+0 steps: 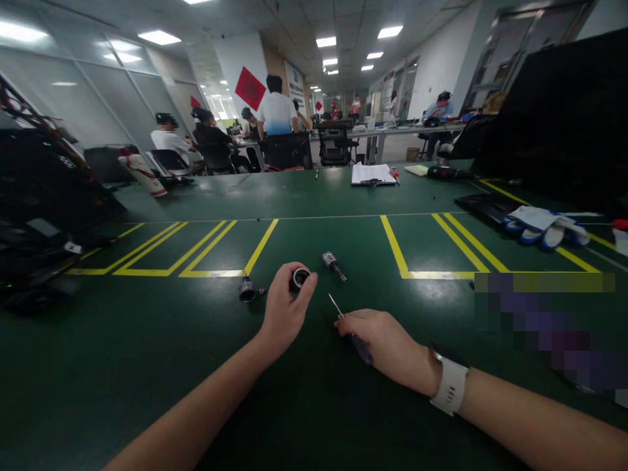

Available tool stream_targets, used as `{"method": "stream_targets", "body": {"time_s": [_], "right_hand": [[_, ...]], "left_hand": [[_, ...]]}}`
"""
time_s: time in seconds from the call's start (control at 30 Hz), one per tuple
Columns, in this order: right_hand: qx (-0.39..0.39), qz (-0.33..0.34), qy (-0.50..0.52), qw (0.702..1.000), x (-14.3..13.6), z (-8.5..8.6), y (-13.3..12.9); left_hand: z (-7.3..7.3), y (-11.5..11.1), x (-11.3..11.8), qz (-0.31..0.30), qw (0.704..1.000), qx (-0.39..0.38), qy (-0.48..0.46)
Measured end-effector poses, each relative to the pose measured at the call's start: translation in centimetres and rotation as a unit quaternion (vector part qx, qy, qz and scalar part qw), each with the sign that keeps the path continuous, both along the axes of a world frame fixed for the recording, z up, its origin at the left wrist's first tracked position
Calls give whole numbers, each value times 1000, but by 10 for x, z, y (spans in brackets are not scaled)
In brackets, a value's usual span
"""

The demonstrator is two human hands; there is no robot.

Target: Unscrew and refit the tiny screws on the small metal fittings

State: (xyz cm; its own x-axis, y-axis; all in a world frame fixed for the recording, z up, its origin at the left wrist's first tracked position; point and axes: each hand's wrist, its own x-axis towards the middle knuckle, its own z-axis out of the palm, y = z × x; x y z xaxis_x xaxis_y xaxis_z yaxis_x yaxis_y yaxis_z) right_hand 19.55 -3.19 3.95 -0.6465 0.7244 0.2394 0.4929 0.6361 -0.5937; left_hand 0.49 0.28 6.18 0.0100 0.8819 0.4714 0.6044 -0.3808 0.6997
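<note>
My left hand is closed around a dark round part with a metal rim, its opening facing up. My right hand grips a screwdriver with a dark translucent handle; its thin shaft points up and to the left, apart from the round part. A metal piece with a narrow stem lies on the green table between and beyond my hands. Left of my left hand sits a metal, cup-like part with a small piece beside it.
Yellow tape marks the green table. Farther back lie a clipboard with papers and a dark tool. White and blue gloves are at the right. Dark equipment stands at the left. Several people sit beyond the table.
</note>
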Motion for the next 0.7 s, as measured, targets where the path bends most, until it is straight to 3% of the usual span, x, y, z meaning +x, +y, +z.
{"method": "stream_targets", "body": {"time_s": [0.13,0.27,0.33,0.43,0.53,0.7], "right_hand": [[31,16,-3,999,6,-2,-9],[13,17,13,1000,10,-2,-11],[0,-10,53,999,11,-1,-9],[-25,-101,135,985,13,-2,-5],[-104,-180,209,956,15,-3,-5],[-239,-227,293,897,13,-1,-10]], "left_hand": [[2,0,-1,-27,999,20,-14],[4,0,1,-51,997,56,3],[3,2,1,-59,994,85,21],[-1,2,0,-54,992,107,46],[-6,-5,-2,-51,997,49,36],[-12,-22,-2,-85,995,-42,-20]]}}
